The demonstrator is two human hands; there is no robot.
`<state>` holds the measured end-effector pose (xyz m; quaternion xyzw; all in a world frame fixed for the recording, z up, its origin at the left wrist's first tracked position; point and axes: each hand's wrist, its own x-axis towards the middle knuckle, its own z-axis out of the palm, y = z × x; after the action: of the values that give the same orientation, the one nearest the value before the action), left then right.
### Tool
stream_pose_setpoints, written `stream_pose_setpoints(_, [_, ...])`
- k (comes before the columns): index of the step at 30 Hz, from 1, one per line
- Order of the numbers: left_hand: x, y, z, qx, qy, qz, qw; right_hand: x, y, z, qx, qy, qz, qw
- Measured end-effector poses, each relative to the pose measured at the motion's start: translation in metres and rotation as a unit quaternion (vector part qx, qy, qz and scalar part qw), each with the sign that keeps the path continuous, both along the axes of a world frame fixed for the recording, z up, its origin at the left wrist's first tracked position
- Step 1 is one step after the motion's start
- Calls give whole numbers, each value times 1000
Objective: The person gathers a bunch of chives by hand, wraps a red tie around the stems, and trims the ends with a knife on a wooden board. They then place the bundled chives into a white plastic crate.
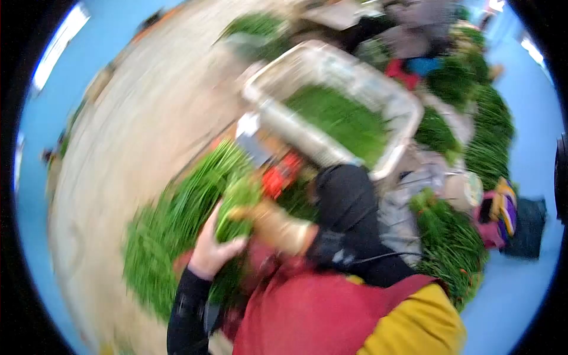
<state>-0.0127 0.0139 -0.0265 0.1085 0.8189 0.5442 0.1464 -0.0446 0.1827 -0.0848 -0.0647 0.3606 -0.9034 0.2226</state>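
My left hand (218, 248) is bare and curls round a bunch of chives (239, 198), long thin green leaves, with its thumb on the near side. In a tan glove, my right hand (272, 225) reaches in from the right, its blurred fingers closed at the same bunch. Below and to the left of the hands lies a big heap of loose chives (160, 248). A red object (280, 175), smeared by motion, sits just beyond my right hand, with a grey flat piece (254, 149) beside it.
A large white tub (278, 115) with green leaves (343, 121) inside stands ahead. More bundles of greens (449, 248) line the right side by a round pale container (463, 191). Another pile (254, 26) lies on the concrete floor (118, 136). A person in grey (417, 29) is beyond the tub.
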Motion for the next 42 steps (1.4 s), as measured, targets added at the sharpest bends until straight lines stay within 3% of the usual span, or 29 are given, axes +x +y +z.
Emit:
stream_pose_setpoints(1, [3, 2, 2, 57, -42, 23, 997, -3, 0, -20, -66, -43, 38, 996])
stream_pose_setpoints(5, [-1, -23, -21, 21, -186, 65, 980, -1, 6, -11, -107, -109, 85, 985])
stream_pose_setpoints(9, [6, -27, -30, 141, -204, 76, 966, -3, 12, -34, -126, -164, 152, 966])
stream_pose_setpoints(15, [2, -36, -48, 177, -340, -57, 922, -5, 5, -37, -190, -167, 140, 957])
stream_pose_setpoints(20, [1, -33, -89, 267, -322, -106, 902, -5, 1, -48, -188, -207, 106, 954])
stream_pose_setpoints(24, [10, -24, -90, 285, -344, -94, 890, -4, -2, -45, -17, -121, 39, 992])
stream_pose_setpoints(27, [23, -10, -84, 346, -399, -68, 846, -7, 1, -45, -10, -99, 70, 993])
stream_pose_setpoints(29, [27, -3, -72, 368, -385, -30, 846, -12, 7, -38, 31, -50, 87, 994])
stream_pose_setpoints(31, [26, -5, -71, 354, -384, -14, 853, -21, 9, -27, 7, -44, -7, 999])
stream_pose_setpoints(32, [25, -4, -77, 357, -360, -16, 862, -34, 21, -45, 74, 8, -50, 996])
stream_pose_setpoints(33, [23, -5, -76, 359, -359, -14, 861, -48, 37, -52, 160, 82, -71, 981])
stream_pose_setpoints(34, [22, -6, -73, 359, -359, -4, 862, -49, 42, -30, 245, 129, -158, 948])
stream_pose_setpoints(35, [22, -8, -72, 357, -360, 5, 862, -57, 47, -29, 242, 157, -215, 933])
stream_pose_setpoints(37, [21, -9, -74, 357, -356, 4, 864, -56, 62, -6, 405, 282, -241, 836])
stream_pose_setpoints(38, [21, -9, -76, 357, -351, 1, 866, -55, 64, 7, 398, 357, -212, 818])
stream_pose_setpoints(39, [21, -9, -77, 356, -347, -2, 867, -54, 63, 14, 399, 357, -212, 818])
stream_pose_setpoints(41, [22, -7, -76, 359, -348, 5, 866, -50, 56, 24, 412, 479, -27, 774])
stream_pose_setpoints(42, [22, -6, -75, 362, -347, 12, 865, -45, 50, 21, 462, 503, -17, 730])
